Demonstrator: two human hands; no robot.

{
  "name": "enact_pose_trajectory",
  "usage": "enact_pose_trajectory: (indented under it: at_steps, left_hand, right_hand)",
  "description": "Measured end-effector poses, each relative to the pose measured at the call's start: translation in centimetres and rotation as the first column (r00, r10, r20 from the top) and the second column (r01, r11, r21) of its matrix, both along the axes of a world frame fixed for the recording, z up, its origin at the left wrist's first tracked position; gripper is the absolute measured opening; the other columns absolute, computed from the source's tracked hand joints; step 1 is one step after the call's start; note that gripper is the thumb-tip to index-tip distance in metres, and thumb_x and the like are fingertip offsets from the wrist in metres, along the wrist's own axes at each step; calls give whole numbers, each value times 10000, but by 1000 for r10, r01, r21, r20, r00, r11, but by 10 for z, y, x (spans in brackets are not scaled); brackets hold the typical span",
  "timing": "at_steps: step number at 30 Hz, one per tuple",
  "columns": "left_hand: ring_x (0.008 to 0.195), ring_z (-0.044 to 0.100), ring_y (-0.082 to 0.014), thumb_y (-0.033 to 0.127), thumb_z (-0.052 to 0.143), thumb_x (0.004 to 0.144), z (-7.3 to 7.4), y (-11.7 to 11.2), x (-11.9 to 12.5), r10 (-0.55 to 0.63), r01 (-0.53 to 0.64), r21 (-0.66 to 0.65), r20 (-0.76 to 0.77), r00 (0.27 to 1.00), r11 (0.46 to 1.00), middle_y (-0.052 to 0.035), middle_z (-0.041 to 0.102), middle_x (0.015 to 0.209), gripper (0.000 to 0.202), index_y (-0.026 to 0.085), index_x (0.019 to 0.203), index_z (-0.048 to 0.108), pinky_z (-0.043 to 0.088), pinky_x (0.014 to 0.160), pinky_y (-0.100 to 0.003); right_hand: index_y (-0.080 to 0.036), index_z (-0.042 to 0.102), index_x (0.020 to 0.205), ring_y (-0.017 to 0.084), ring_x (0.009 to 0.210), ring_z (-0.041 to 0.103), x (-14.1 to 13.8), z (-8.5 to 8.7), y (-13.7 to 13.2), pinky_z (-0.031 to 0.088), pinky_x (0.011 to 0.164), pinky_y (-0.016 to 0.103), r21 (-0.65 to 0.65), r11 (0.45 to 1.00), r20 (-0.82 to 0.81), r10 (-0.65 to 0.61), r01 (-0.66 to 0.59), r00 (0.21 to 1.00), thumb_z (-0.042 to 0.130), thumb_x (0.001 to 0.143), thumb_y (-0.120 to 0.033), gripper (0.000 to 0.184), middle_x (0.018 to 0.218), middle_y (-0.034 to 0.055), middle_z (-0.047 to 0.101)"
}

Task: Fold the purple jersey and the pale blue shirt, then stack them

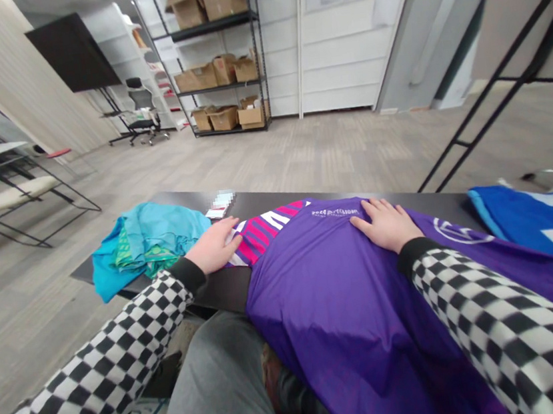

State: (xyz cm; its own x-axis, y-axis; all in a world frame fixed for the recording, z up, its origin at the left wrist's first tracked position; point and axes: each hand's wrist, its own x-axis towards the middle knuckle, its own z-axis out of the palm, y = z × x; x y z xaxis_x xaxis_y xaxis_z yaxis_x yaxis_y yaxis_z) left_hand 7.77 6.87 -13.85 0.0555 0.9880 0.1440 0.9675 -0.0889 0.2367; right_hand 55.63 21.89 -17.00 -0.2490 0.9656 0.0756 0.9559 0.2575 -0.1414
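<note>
A purple T-shirt (328,301) with white lettering near its collar edge is spread over a dark table, its lower part hanging over the near edge onto my lap. Its pink-and-white striped sleeve (272,231) points left. On the end of that sleeve lies my left hand (215,245), fingers stretched out and thumb apart. My right hand (387,223) rests flat on the upper part of the shirt beside the lettering, fingers spread. The purple sleeve on the right carries a white round logo and is partly hidden by my right forearm.
Crumpled turquoise clothing (158,231) lies at the table's left end, near a small pixelated object (220,204). A blue garment (550,220) with white print is at the right. The black table (220,288) shows between. Beyond stand shelves with cardboard boxes (197,77) and an office chair (142,109).
</note>
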Motion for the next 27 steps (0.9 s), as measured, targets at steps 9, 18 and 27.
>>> enact_pose_trajectory:
  at_steps: [9,18,27]
  left_hand:
    - [1774,276,-468,687,383,1138,-33,-43,5,201,-232,-118,-231,952,966,-312,270,1887,936,77,1844,308,306,1380,-674]
    - [1597,577,-369,473,463,1112,0,-32,-36,270,-243,152,-194,943,958,-226,630,1692,629,107,1555,720,387,1382,-508]
    - [1711,431,-385,294,464,1009,-27,-59,-146,335,-327,87,-101,937,941,-203,553,1772,608,122,1508,766,378,1401,-622]
  right_hand:
    - [-147,426,1807,417,1747,341,-1,-2,1,249,1416,668,-4,1000,28,-8,8,1000,309,1127,-756,919,1899,185,351]
    - [-148,421,1810,416,1749,336,0,-3,3,258,1414,677,-4,1000,27,-1,1,1000,294,1128,-766,929,1901,184,347]
    - [-153,453,1791,427,1736,358,0,-3,3,263,1411,678,8,1000,6,2,-3,1000,313,1122,-763,916,1890,186,373]
